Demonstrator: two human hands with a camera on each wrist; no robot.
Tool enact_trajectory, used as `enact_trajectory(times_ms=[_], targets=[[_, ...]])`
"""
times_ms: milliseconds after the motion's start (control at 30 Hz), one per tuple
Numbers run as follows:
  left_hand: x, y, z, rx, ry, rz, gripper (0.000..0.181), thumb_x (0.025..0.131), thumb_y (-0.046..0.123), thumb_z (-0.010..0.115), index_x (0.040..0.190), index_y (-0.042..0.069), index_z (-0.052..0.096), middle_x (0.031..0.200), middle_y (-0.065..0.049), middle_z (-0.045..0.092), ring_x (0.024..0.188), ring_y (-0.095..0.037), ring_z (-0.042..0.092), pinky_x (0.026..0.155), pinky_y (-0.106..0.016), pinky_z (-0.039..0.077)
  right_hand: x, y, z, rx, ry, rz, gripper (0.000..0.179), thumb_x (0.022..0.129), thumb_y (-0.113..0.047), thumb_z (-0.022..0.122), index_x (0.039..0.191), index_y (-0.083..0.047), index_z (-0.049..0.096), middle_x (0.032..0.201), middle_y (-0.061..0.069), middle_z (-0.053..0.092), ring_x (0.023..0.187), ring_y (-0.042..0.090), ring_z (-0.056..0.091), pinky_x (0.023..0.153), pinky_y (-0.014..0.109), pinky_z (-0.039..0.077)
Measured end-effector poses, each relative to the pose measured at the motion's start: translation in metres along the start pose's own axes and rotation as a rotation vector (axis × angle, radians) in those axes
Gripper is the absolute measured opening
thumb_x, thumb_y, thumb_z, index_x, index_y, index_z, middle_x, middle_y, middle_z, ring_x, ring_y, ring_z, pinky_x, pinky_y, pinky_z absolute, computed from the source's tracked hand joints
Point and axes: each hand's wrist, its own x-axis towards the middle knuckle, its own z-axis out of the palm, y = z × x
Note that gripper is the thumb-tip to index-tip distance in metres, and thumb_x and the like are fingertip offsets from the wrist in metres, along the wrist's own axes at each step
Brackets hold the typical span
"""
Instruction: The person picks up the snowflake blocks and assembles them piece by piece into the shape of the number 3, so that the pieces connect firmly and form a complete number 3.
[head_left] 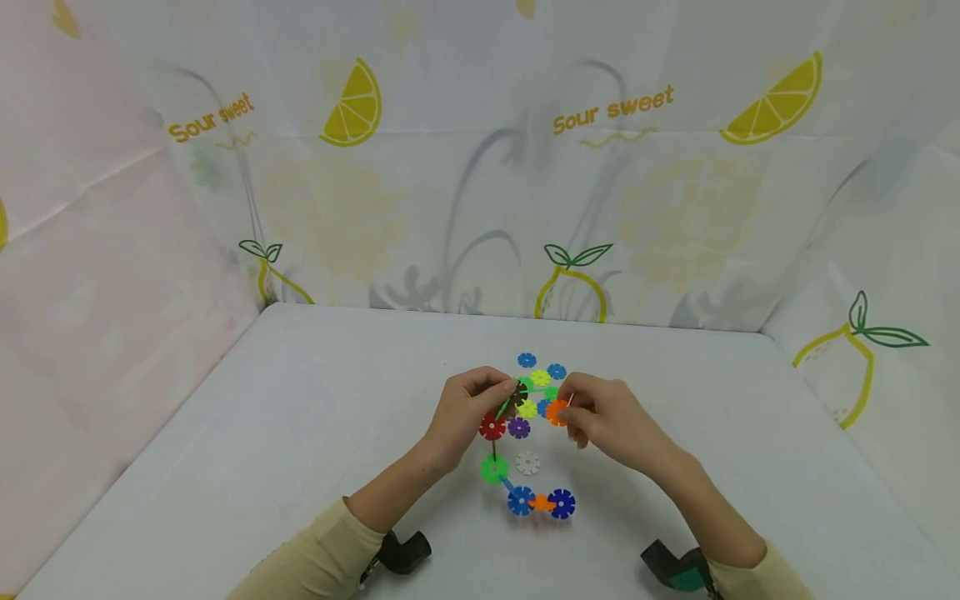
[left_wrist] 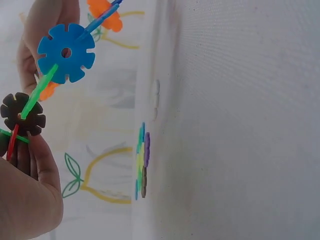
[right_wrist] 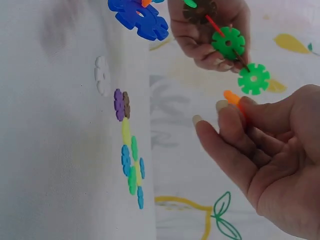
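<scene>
My left hand [head_left: 467,417] grips the upper end of a chain of slotted plastic discs. A dark brown disc [left_wrist: 22,114] sits by its fingertips. Below, a red disc [head_left: 492,428], a green disc [head_left: 494,468], a blue disc [head_left: 521,501], an orange disc and a dark blue disc [head_left: 561,503] hang linked, some turned edge-on. Between thumb and fingers my right hand [head_left: 618,421] pinches a separate orange disc [head_left: 557,412]. In the right wrist view that orange disc is close to a green disc [right_wrist: 254,78] at the chain's end; whether they touch I cannot tell.
Loose discs lie flat on the white table [head_left: 300,433] beyond the hands, among them a blue disc [head_left: 527,360], a yellow disc [head_left: 541,377] and a purple disc [head_left: 519,427]. A white disc [head_left: 527,462] lies nearer. Lemon-printed cloth [head_left: 465,192] hangs behind the table.
</scene>
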Motion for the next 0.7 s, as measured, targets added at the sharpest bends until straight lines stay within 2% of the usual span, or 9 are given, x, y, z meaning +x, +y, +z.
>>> enact_trajectory(times_ms=[133, 267, 467, 700], targets=[[0.0006, -0.0005, -0.0003, -0.017, 0.004, -0.011, 0.020, 0.098, 0.023, 0.062, 0.101, 0.006, 0.072, 0.092, -0.006, 0.070, 0.081, -0.017, 0.066, 0.074, -0.023, 0.056, 0.0015, -0.0001, -0.0028, 0.106, 0.066, 0.031, 0.006, 0.095, -0.009, 0.065, 0.099, -0.007, 0.061, 0.068, 0.004, 0.065, 0.056, 0.015, 0.064, 0.059, 0.031, 0.058], [0.0006, -0.0004, 0.0001, -0.027, -0.003, -0.012, 0.021, 0.098, 0.024, 0.062, 0.102, 0.006, 0.071, 0.091, -0.006, 0.070, 0.081, -0.017, 0.066, 0.074, -0.023, 0.056, 0.0016, -0.0013, -0.0052, 0.214, 0.083, 0.054, 0.010, 0.096, -0.010, 0.064, 0.103, -0.004, 0.061, 0.069, 0.008, 0.067, 0.059, 0.021, 0.067, 0.061, 0.031, 0.060], [0.0004, -0.0005, 0.0009, -0.031, -0.013, -0.014, 0.021, 0.098, 0.024, 0.062, 0.101, 0.005, 0.071, 0.091, -0.006, 0.070, 0.081, -0.017, 0.065, 0.074, -0.023, 0.056, 0.0008, -0.0048, -0.0049, 0.249, 0.121, 0.064, 0.011, 0.098, -0.012, 0.062, 0.106, -0.006, 0.061, 0.071, 0.009, 0.068, 0.060, 0.021, 0.068, 0.065, 0.030, 0.060], [-0.0002, -0.0004, 0.0015, -0.028, -0.006, -0.018, 0.021, 0.098, 0.024, 0.062, 0.101, 0.005, 0.071, 0.091, -0.005, 0.070, 0.081, -0.016, 0.065, 0.074, -0.022, 0.056, 0.0012, -0.0044, -0.0030, 0.296, 0.176, 0.050, 0.017, 0.098, -0.013, 0.062, 0.109, -0.001, 0.060, 0.073, 0.013, 0.069, 0.062, 0.020, 0.069, 0.065, 0.028, 0.060]])
